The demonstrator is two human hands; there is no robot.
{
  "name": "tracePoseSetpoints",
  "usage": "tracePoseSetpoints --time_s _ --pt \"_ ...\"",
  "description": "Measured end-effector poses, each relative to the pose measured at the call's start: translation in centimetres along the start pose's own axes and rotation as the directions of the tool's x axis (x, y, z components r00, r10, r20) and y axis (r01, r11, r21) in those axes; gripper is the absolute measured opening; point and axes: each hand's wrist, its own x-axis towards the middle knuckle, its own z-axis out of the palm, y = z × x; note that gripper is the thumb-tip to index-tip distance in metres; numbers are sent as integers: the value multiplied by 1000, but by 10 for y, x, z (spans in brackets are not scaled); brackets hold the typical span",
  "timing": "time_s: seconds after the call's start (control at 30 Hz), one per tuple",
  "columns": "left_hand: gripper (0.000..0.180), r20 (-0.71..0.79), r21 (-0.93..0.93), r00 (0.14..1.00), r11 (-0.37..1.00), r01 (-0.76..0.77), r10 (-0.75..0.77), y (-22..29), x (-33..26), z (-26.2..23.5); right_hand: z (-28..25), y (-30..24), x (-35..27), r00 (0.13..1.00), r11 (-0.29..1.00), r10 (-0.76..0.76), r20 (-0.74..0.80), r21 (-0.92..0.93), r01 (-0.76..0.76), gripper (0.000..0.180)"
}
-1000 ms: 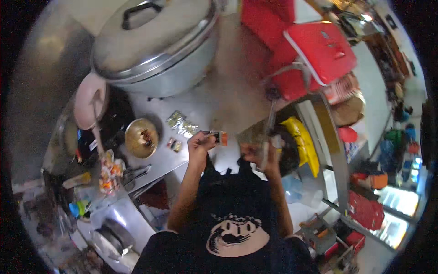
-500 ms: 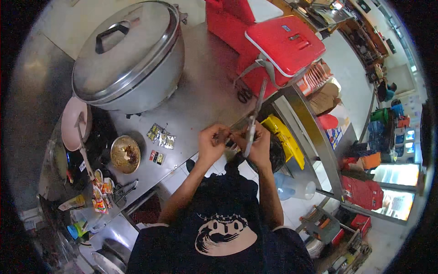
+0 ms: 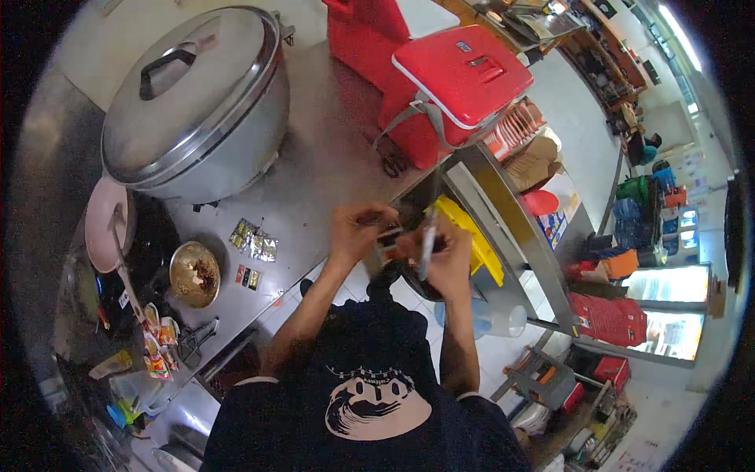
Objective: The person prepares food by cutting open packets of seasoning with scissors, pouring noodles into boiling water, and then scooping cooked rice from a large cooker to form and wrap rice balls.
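Head view: left hand (image 3: 355,232) pinches a small dark sachet (image 3: 388,236) while right hand (image 3: 447,259) grips long metal scissors (image 3: 429,232) at it; whether it is cut open yet is unclear. Silver sachets (image 3: 253,240) lie unopened on the steel counter (image 3: 330,149).

Small dark sachet (image 3: 388,236) with a pale patch and a bit of red, pinched in the left hand (image 3: 355,230), raised just off the counter (image 3: 330,157) edge. Long thin scissors (image 3: 427,236), metal blades, held near-upright in the right hand (image 3: 448,259), right beside the sachet; contact between them can't be made out.
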Motion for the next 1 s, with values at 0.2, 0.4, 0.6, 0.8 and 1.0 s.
tracePoseSetpoints --time_s 0.2,0.4,0.6,0.8,1.0 --pt "19 95 -535 977 818 210 -189 1 2 34 -29 27 12 982 980 19 -186 196 18 22" --pt "32 339 -790 935 509 342 -101 -14 -14 74 -55 4 16 964 999 -48 -263 -20 44 23" --pt "27 375 -856 913 317 408 -161 9 3 105 -88 22 6 930 998 -63 -363 -46 49 23" --pt "18 381 -767 851 390 510 -362 -2 18 139 -144 10 -19 948 997 58 -313 -23 -69 30" --pt "17 345 -834 838 270 480 -424 8 31 159 -196 3 -64 976 894 214 -31 -397 -209 73"
